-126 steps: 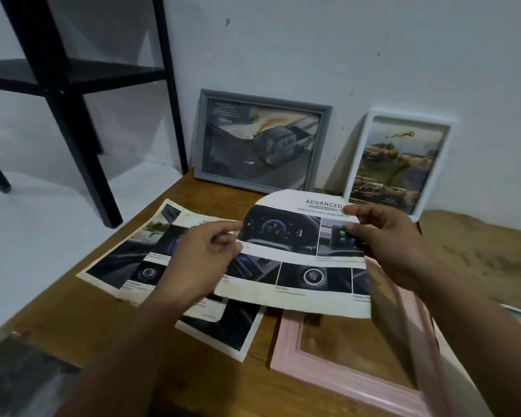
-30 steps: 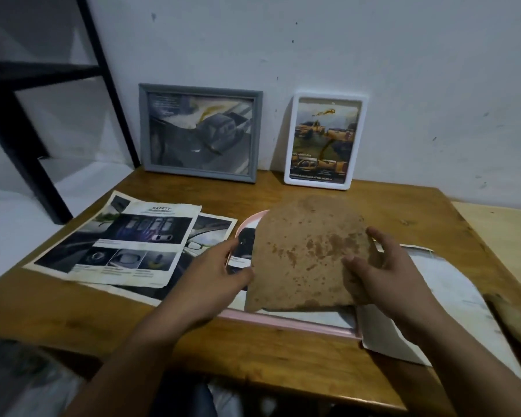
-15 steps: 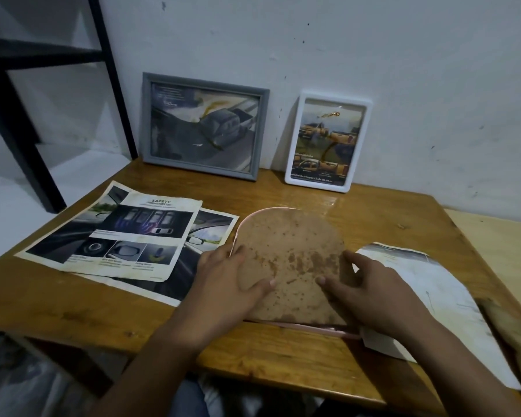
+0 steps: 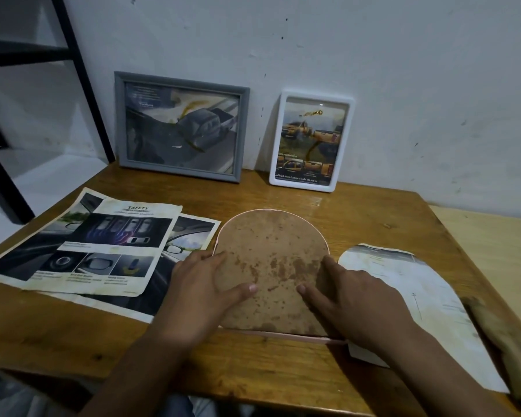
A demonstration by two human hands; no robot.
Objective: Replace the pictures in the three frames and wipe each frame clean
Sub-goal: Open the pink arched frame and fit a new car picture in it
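Head view: my left hand [image 4: 202, 291] and right hand [image 4: 354, 299] lie flat, fingers straight, pressing the brown backing board [image 4: 271, 263] into the pink frame [image 4: 283, 334], face-down on the counter [image 4: 73, 335]. Board sits between both hands; its long axis runs away from me, arched end far, straight edge near. Surface is mottled, fibrous, rigid. Judgement: seat the edges evenly.
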